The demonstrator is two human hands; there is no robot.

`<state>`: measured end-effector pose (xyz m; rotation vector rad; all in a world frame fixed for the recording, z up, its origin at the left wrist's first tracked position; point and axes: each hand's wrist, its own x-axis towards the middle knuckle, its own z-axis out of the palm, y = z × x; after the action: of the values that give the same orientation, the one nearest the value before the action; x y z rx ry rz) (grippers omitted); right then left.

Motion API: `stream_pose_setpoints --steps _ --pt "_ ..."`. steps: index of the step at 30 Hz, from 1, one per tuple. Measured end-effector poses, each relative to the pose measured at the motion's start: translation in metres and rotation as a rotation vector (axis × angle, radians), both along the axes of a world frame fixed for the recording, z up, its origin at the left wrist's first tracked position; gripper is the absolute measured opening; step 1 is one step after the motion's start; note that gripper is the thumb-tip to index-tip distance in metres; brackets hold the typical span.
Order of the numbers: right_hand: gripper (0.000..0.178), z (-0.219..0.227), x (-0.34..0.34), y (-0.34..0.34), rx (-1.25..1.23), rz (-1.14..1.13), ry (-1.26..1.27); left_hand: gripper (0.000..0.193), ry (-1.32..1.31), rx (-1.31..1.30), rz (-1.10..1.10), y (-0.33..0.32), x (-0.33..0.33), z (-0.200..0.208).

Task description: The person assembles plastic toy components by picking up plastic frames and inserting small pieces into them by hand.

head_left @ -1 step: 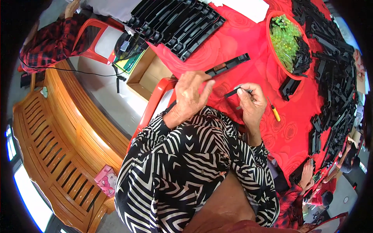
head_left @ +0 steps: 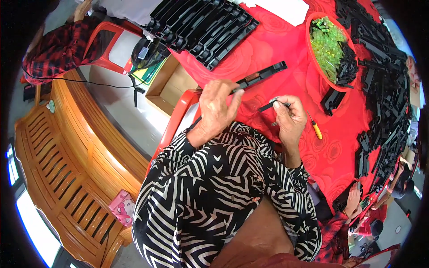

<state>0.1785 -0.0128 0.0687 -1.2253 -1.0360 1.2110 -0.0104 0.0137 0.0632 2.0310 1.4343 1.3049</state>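
Observation:
My left hand [head_left: 217, 105] grips the near end of a long, narrow black plastic housing [head_left: 262, 75], between thumb and fingers. The housing slants up to the right over the red cloth, and a brownish patch shows in its channel. Close by, my right hand [head_left: 289, 117] is closed in a pinch on a small black plastic strip [head_left: 267, 106], which points left toward the other hand. Something small and greyish shows below those fingers, too small to name. To the right of this hand lies a screwdriver [head_left: 316, 128] with a yellow handle.
A red basin [head_left: 308, 42] holds green-yellow translucent pieces and black parts. Rows of black housings [head_left: 201, 29] lie at the far left of the table; many more [head_left: 380, 89] cover its right side. A red chair [head_left: 172, 127] and wooden bench [head_left: 67, 178] stand left. Other people sit around.
My left hand has shifted very slightly to the left at the housing's near end. The right hand and the strip look still.

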Motion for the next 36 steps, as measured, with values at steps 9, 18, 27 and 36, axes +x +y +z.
stream_pose_setpoints --steps 9,18,27,36 --pt "0.015 -0.001 -0.012 0.019 0.076 -0.069 -0.139 0.028 0.306 -0.2 0.033 0.017 0.0 -0.017" --pt "0.012 -0.015 -0.008 0.029 0.042 -0.053 -0.176 0.035 0.215 -0.371 -0.03 0.002 0.002 -0.014" --pt "0.011 -0.004 -0.01 0.036 0.068 -0.034 -0.168 0.035 -0.197 -0.867 -0.173 -0.003 -0.008 -0.021" --pt "0.009 -0.015 -0.008 0.03 0.068 0.125 -0.35 0.02 -0.943 -1.387 -0.246 -0.014 -0.001 -0.034"
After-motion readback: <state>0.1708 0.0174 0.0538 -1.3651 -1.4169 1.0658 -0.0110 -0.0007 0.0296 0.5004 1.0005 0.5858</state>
